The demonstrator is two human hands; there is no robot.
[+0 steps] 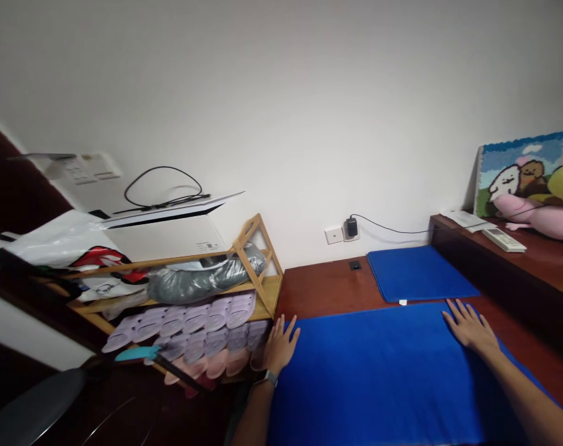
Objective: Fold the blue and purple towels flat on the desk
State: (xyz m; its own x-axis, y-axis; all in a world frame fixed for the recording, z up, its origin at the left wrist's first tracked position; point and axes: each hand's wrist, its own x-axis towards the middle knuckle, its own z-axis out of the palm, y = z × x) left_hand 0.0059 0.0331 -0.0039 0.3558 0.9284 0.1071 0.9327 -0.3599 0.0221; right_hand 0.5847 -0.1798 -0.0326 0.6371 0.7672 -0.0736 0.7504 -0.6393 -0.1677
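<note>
A large blue cloth mat (374, 378) lies spread over the reddish-brown wooden surface. My left hand (281, 347) rests at its far left corner, fingers stretched out, a watch on the wrist. Near the far right corner, my right hand (469, 328) lies flat with the fingers spread. Neither hand grips anything. Just beyond the big mat is a smaller, flat blue pad (418, 272), with a white tag at its near edge. The lower end of the large mat runs out of the picture.
Left stands a wooden rack (272, 291) with lilac and pink slippers (192, 319), a plastic-wrapped grey bundle (207, 282) and a white box (170, 238) on top. A black plug (351, 226) sits in the wall socket. The raised right ledge holds a remote (504, 240) and a pink plush toy (541, 217).
</note>
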